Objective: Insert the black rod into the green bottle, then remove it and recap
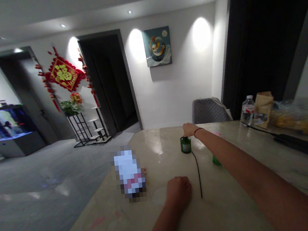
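Table: pale marble tabletop (222, 203), seen across the room.
Green glass bottle (185, 145): upright, long axis vertical, far on the table.
Right hand (190, 129): cupped closed over the bottle's top, the nearer hand.
Left hand (178, 192): fisted on the near table, apart from the bottle; nothing visible in it.

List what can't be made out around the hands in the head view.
Head view:
Pixelated object: mosaic blur hides what it is.
Dark green bottle: right hand hides its top.
Green object: right forearm hides most of it.
Left hand: its closed fingers hide anything inside.
Clear bag: cut off by the right edge.
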`<act>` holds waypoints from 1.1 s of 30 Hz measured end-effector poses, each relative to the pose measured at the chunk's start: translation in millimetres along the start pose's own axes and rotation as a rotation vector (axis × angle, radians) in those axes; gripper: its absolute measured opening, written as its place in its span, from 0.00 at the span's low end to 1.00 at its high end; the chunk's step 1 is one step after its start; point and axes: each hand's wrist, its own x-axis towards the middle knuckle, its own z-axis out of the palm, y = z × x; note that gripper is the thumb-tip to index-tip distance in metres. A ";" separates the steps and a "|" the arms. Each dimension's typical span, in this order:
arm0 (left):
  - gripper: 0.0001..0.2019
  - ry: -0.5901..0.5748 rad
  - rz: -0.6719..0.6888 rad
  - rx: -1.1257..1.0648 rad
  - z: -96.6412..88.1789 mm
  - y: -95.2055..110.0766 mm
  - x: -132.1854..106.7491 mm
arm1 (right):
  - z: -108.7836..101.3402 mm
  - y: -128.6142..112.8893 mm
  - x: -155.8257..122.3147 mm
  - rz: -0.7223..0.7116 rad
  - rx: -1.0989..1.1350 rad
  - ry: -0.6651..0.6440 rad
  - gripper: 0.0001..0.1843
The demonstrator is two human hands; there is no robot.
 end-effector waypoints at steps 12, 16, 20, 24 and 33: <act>0.12 0.011 -0.018 -0.015 3.3 -2.1 1.8 | -6.0 2.6 8.1 -0.086 0.021 -0.044 0.14; 0.13 0.017 -0.020 -0.020 2.5 -1.3 1.7 | -0.8 4.2 8.6 -0.102 0.060 -0.010 0.12; 0.14 0.029 -0.027 -0.028 3.9 -1.6 1.3 | 5.2 7.2 7.9 -0.078 0.112 0.059 0.13; 0.12 0.033 -0.027 -0.027 4.5 -2.7 1.4 | -1.9 16.9 0.2 -0.052 0.187 0.155 0.13; 0.12 0.047 -0.018 -0.029 -0.3 -2.2 3.1 | -39.3 59.7 -49.3 -0.085 0.442 0.358 0.12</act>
